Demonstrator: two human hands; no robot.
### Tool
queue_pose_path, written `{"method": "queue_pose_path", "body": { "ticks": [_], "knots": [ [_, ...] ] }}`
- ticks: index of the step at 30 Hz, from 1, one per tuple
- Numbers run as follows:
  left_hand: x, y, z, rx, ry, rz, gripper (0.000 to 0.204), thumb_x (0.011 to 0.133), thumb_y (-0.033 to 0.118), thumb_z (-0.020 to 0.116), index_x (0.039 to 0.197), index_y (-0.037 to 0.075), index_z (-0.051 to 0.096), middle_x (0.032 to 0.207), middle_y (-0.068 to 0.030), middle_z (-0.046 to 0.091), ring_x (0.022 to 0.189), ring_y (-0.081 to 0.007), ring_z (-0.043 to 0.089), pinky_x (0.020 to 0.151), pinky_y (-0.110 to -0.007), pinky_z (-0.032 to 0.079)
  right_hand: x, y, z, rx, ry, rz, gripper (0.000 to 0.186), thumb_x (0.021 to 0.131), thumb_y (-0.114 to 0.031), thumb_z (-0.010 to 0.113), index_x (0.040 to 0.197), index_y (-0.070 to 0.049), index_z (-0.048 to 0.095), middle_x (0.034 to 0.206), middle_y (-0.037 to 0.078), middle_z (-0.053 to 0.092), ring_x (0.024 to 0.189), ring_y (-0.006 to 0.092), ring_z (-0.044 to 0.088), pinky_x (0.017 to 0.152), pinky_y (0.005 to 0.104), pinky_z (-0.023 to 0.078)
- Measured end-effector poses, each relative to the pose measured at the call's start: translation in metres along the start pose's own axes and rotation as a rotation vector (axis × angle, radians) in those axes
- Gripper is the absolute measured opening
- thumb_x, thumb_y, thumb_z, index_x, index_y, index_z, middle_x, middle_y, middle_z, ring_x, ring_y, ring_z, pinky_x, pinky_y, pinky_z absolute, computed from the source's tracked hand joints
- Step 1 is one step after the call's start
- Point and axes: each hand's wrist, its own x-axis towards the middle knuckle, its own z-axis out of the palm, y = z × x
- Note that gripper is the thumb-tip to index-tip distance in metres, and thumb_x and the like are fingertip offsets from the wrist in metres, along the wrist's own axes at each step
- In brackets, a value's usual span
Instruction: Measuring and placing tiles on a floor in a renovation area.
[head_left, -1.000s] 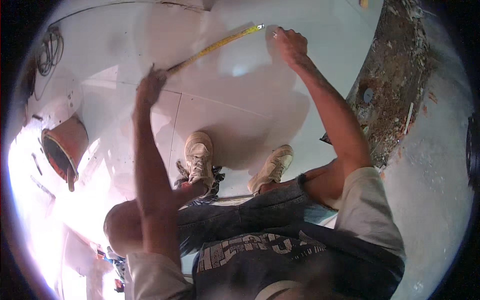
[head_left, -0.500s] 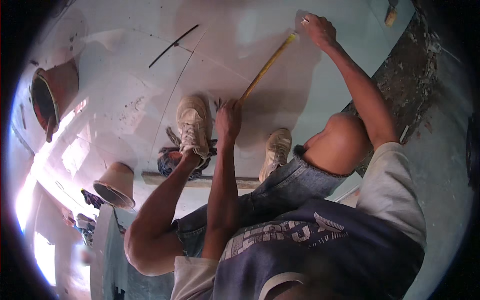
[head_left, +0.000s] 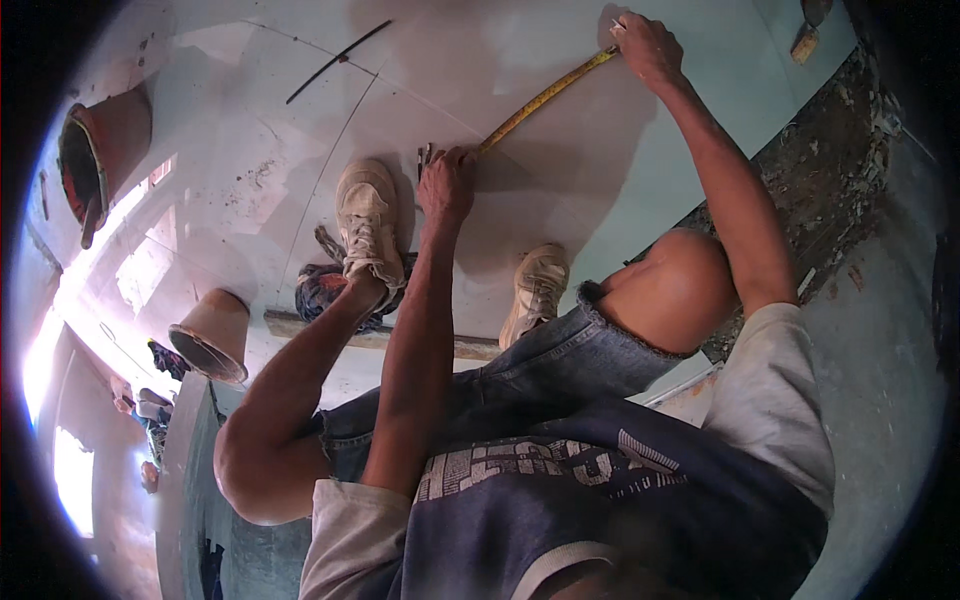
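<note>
Head view, from the left: a reddish-brown bucket (head_left: 125, 128) lies tipped on the pale tiled floor (head_left: 250, 130), with a paler bucket (head_left: 222, 318) nearer the person. A thin black rod (head_left: 335, 65) lies beyond the left shoe (head_left: 366, 212). The left hand (head_left: 447, 187) is closed around the near end of the yellow tape measure (head_left: 545, 98), short dark pieces jutting beside its fingers. The blade slants over the floor between both hands, reaching the right hand (head_left: 651, 52). That hand is curled, pinching a small whitish item (head_left: 619, 24); whether it also grips the blade, I cannot tell. Farther right lies a strip of rubble (head_left: 835, 165).
</note>
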Motion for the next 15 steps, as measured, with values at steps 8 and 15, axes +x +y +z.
{"method": "queue_pose_path", "body": {
  "ticks": [8,15],
  "knots": [
    [0.007,-0.018,0.009,-0.077,0.014,0.075,0.031,0.084,0.034,0.055,0.101,0.011,0.068,0.102,-0.0159,0.063,0.097,-0.0347,0.059,0.084,-0.044,0.045,0.001,-0.003,0.0,-0.094,0.016,-0.052,0.027,0.089,-0.039,0.053,0.096,-0.014,0.06,0.093,0.013,0.066,0.089,0.0362,0.062,0.072,0.047,0.051],
    [0.024,-0.024,0.011,-0.221,-0.155,-0.09,0.033,0.081,0.036,0.058,0.1,0.012,0.07,0.097,-0.0166,0.066,0.095,-0.0343,0.061,0.084,-0.044,0.047,0.005,-0.001,-0.002,-0.079,0.025,-0.085,0.028,0.087,-0.038,0.056,0.1,-0.014,0.063,0.096,0.011,0.066,0.093,0.0356,0.062,0.078,0.0477,0.05]
  ]
}}
